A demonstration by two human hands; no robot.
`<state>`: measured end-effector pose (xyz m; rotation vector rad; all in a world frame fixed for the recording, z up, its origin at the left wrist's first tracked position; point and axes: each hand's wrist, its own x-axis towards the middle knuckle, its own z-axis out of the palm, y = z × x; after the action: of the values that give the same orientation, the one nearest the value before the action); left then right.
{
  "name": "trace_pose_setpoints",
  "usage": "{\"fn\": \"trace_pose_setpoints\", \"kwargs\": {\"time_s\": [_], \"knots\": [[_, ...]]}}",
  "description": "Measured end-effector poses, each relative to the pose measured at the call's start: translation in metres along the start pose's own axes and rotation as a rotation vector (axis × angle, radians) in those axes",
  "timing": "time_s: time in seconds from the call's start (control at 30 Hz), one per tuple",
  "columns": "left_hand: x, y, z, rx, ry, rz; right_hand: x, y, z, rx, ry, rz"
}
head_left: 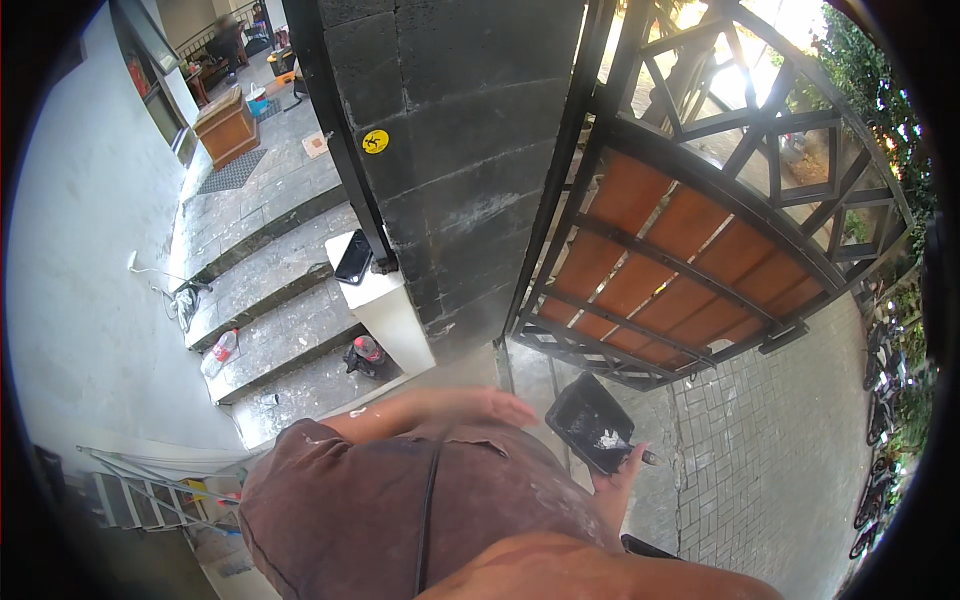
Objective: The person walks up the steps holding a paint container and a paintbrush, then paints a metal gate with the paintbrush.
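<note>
- Far left, a white wall [80, 270] runs down the frame, with a folded metal ladder [150, 490] lying at its foot.
- On the grey stone steps [270, 300] a plastic bottle [220, 352] lies on its side, and a small dark machine with a red top [365, 353] sits on the lowest step.
- Beside it stands a white pedestal [385, 305] with a black flat object [354, 257] on top, right against the dark block pillar [460, 150].
- Centre now: the left hand [500, 408] stretches across the body, fingers flat and spread, its grip open and empty, near the base of the pillar.
- Just right of it, the right hand [615, 482] has its grip closed under the black tray [592, 420], which holds a dab of white paste and hangs tilted over the paving [760, 450].
- Behind the tray, the black metal gate with orange panels [680, 260] stands ajar.
</note>
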<state>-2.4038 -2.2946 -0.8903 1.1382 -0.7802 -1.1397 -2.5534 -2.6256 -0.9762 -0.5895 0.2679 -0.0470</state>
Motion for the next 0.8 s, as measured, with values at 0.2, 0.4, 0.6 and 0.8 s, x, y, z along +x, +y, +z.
{"fn": "trace_pose_setpoints", "kwargs": {"time_s": [0.2,0.4,0.6,0.8], "knots": [[0.003,-0.013,-0.016,0.154,-0.307,-0.153,0.001,0.005,-0.007,0.014,-0.005,0.032],[0.021,0.002,-0.032,0.18,-0.143,-0.551,0.003,0.016,-0.012,-0.029,0.009,-0.03],[0.063,-0.003,-0.006,-0.119,0.284,-0.294,0.014,0.015,0.007,-0.063,-0.067,-0.031],[0.066,0.0,0.009,-0.407,0.34,-0.148,0.009,-0.001,0.072,-0.172,-0.205,-0.049]]}}
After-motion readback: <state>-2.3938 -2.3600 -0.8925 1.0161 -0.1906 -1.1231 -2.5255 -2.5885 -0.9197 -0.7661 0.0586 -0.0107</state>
